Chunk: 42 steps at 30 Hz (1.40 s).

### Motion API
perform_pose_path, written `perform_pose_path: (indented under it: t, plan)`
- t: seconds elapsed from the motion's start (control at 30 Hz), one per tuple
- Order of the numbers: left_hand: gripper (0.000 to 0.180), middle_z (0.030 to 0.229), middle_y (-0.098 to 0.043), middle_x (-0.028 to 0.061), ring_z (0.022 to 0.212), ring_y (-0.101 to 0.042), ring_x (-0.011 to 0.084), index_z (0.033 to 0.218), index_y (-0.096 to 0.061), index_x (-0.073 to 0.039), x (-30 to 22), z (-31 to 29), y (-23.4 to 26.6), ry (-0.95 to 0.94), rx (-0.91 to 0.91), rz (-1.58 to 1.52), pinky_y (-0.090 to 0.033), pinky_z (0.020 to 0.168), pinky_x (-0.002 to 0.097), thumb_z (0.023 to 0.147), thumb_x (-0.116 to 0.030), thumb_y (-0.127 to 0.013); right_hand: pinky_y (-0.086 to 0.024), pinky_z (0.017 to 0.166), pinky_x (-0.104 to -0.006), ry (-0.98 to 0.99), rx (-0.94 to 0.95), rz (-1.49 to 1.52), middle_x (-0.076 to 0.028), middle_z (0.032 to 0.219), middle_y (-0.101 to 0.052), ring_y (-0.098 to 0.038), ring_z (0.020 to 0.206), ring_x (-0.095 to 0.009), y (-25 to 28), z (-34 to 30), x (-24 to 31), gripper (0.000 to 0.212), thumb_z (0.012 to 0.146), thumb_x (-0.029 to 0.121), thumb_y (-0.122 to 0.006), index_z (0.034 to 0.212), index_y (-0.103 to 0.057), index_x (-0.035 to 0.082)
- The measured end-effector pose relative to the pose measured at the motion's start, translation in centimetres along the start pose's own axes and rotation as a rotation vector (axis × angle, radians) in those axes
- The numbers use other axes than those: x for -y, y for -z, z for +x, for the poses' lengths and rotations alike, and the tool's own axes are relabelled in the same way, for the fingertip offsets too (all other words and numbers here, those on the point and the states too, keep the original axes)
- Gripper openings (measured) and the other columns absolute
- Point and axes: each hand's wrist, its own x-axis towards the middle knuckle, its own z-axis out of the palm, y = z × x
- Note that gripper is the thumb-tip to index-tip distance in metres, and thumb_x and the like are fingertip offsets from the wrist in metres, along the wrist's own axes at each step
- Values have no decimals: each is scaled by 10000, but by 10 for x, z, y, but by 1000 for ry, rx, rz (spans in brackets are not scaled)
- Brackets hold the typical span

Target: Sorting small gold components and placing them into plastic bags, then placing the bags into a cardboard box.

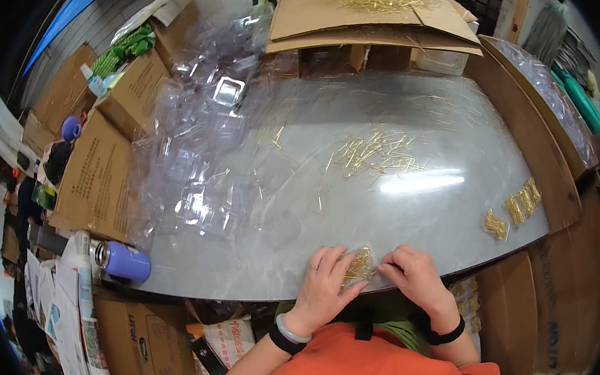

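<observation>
Near the front edge of the grey table (287,257), my left hand (324,286) holds a small clear plastic case (359,264) with thin gold pins in it. The thumb lies along its lower side and the fingers along its left. My right hand (414,275) is closed in a pinch at the case's right edge; whatever lies between its fingertips is too small to make out. Farther up the table spreads a loose heap of gold pins (377,151). By the right edge sit several filled clear cases (520,205) of gold pins, one (496,225) lying apart from the others.
Empty clear plastic cases (205,145) pile up on the table's left side. A purple bottle (123,261) lies at the front left corner. Cardboard boxes (96,178) border the left; a cardboard sheet (376,28) at the back bears more gold pins. A cardboard wall (529,145) edges the right.
</observation>
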Motion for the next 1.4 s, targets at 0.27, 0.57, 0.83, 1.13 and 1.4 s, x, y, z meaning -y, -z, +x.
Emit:
perform_pose_path:
  t: [0.27, 0.57, 0.83, 1.13, 1.4]
  plan:
    - [592, 1278, -578, 149, 1211, -520, 371, 1257, -615, 4, 8, -6, 2, 11, -37, -77, -444, 1041, 467, 764, -214, -858, -496, 600, -332, 38, 102, 139, -97, 800, -637, -631, 670, -242, 14, 4, 3, 87, 829, 16, -730, 887, -667, 32]
    - [584, 1279, -585, 161, 1202, -545, 376, 1245, -618, 11, 13, -6, 3, -23, -34, -145, -439, 1050, 468, 762, -207, -862, -494, 630, -348, 16, 145, 315, -102, 790, -629, -629, 700, -243, 0, 4, -4, 81, 862, 29, -729, 924, -678, 30]
    - [571, 1247, -594, 172, 1175, -570, 380, 1230, -618, 12, 13, -7, 2, -6, -66, -158, -453, 1031, 457, 758, -196, -864, -472, 639, -301, -74, -14, 268, -47, 826, -640, -595, 717, -154, -15, -7, 8, 31, 945, 41, -672, 933, -673, 13]
    - [548, 1237, -601, 178, 1182, -574, 380, 1209, -626, 24, 11, -7, 5, 6, -73, -183, -468, 1013, 447, 757, -179, -859, -492, 555, -216, -508, -38, 678, -28, 837, -647, -600, 662, -78, -10, -10, 9, 103, 1010, 117, -634, 1019, -641, 14]
    - [558, 1279, -570, 176, 1239, -528, 397, 1246, -611, 29, 14, -10, 3, 9, -53, -211, -447, 1073, 476, 780, -178, -835, -483, 525, -242, -723, 100, 803, -20, 821, -655, -600, 650, -104, -18, -11, 21, 117, 997, 126, -653, 1007, -683, 13]
